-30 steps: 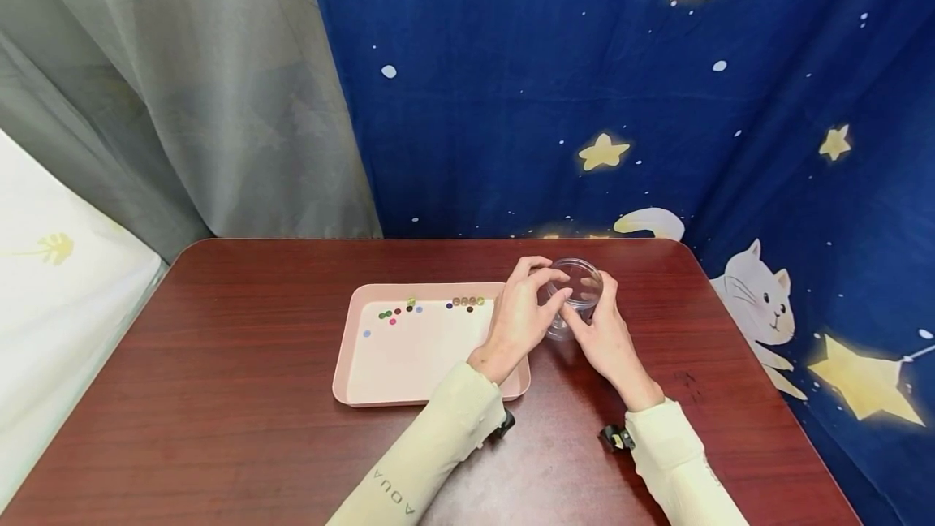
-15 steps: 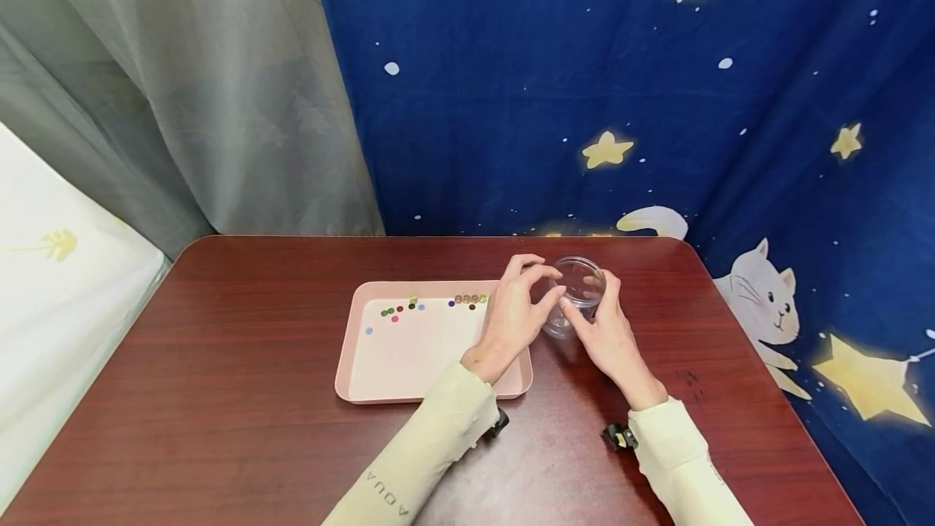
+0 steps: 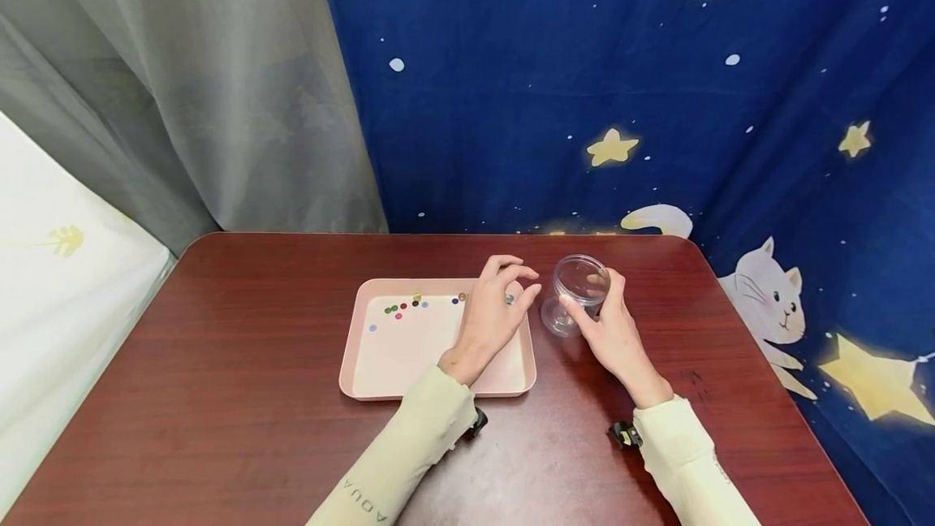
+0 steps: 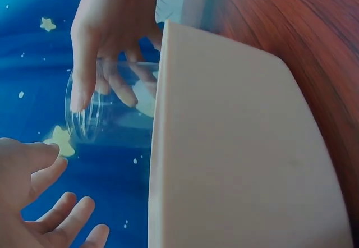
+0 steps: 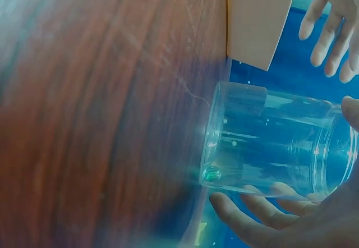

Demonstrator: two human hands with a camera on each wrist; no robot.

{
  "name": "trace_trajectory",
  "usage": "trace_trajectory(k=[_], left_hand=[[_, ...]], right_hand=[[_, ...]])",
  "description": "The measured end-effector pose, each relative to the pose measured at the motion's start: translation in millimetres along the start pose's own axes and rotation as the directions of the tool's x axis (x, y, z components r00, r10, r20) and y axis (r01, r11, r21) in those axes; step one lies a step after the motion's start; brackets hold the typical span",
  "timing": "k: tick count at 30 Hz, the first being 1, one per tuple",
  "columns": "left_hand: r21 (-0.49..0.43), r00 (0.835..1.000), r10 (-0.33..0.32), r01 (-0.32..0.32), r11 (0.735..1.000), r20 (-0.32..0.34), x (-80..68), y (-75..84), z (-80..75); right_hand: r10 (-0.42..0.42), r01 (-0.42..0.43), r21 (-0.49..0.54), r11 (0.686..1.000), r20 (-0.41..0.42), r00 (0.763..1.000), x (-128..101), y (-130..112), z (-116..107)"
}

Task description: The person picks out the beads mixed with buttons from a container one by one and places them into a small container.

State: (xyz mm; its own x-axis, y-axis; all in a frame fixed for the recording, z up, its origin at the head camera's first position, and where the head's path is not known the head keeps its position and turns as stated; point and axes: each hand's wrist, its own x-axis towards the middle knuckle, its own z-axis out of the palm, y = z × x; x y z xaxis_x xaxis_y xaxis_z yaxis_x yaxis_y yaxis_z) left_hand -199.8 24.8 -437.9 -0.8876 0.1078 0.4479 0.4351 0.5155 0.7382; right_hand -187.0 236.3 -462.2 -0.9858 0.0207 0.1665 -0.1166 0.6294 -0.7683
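Right hand (image 3: 612, 331) grips the clear jar (image 3: 577, 293) standing on the table (image 3: 241, 364) just right of the pink tray (image 3: 438, 384), while left hand (image 3: 491, 316) hovers, fingers loosely curled and empty, over the tray's beads (image 3: 400, 308).

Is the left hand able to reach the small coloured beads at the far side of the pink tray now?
Probably yes. The left hand hovers over the pink tray, fingers loosely curled and holding nothing, and the coloured beads lie uncovered just to its left. The right hand holds the clear jar off to the side.
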Motion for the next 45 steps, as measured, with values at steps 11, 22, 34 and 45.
trace_trajectory(k=[11, 22, 34, 45], left_hand=[[0.042, 0.999, -0.035, 0.035, 0.998, -0.006, -7.2, -11.3, -5.0], [0.073, 0.999, -0.044, 0.045, 0.996, -0.017, -9.7, -16.3, -14.4], [0.113, 0.994, -0.11, 0.108, 0.988, 0.007, -12.0, -20.0, -28.8], [0.15, 0.992, -0.126, 0.125, 0.981, -0.004, -14.4, -27.7, -36.7]], right_hand=[[0.004, -0.004, 0.007, 1.0, -0.002, 1.0, 0.2, 0.3, -1.0], [0.002, -0.002, 0.025, 1.0, 0.01, 1.0, 1.0, -4.2, -4.0], [0.038, -0.04, 0.053, 0.998, 0.048, 0.998, 1.9, -5.3, -9.3], [0.044, -0.048, 0.077, 0.996, 0.051, 0.998, -0.4, -5.2, -9.1]])
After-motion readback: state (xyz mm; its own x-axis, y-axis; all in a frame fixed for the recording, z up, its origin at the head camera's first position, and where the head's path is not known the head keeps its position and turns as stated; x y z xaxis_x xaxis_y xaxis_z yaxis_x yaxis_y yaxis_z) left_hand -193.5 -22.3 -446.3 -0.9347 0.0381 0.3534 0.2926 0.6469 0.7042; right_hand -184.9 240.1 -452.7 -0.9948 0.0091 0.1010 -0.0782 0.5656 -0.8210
